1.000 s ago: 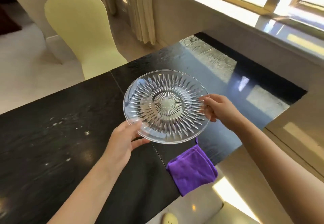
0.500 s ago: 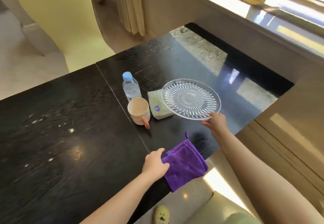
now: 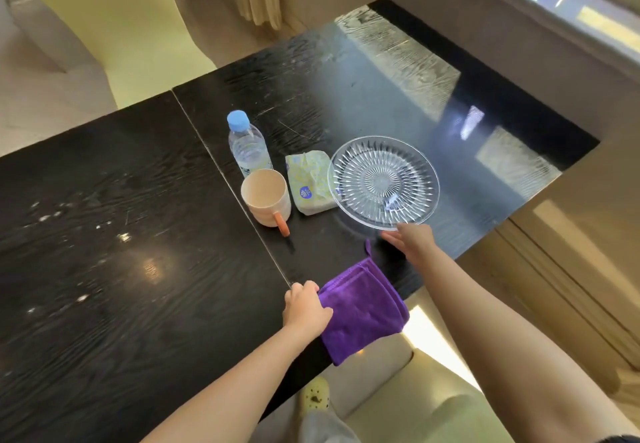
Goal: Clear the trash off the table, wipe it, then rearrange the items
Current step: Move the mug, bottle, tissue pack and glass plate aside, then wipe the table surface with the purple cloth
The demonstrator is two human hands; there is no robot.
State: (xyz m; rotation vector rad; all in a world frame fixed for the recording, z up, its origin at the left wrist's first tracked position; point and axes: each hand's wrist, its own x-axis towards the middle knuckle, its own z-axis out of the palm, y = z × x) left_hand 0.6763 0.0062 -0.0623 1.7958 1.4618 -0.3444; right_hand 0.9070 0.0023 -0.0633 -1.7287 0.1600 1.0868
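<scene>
A clear cut-glass plate (image 3: 383, 182) hovers low over the black table (image 3: 138, 304), its left rim over a tissue pack (image 3: 306, 184). My right hand (image 3: 414, 241) holds the plate by its near rim. A folded purple cloth (image 3: 363, 318) lies at the table's near edge and hangs partly over it. My left hand (image 3: 304, 307) rests on the cloth's left edge with fingers curled on it. White crumbs (image 3: 79, 220) are scattered on the left half of the table.
A water bottle with a blue cap (image 3: 247, 146) and a beige cup with an orange handle (image 3: 266, 198) stand left of the tissue pack. A pale yellow chair (image 3: 138, 26) is behind the table. A window ledge (image 3: 519, 9) runs along the right.
The plate went from both hands in front of me down to the right of the tissue pack, held by my right hand alone. My left hand dropped onto the purple cloth.
</scene>
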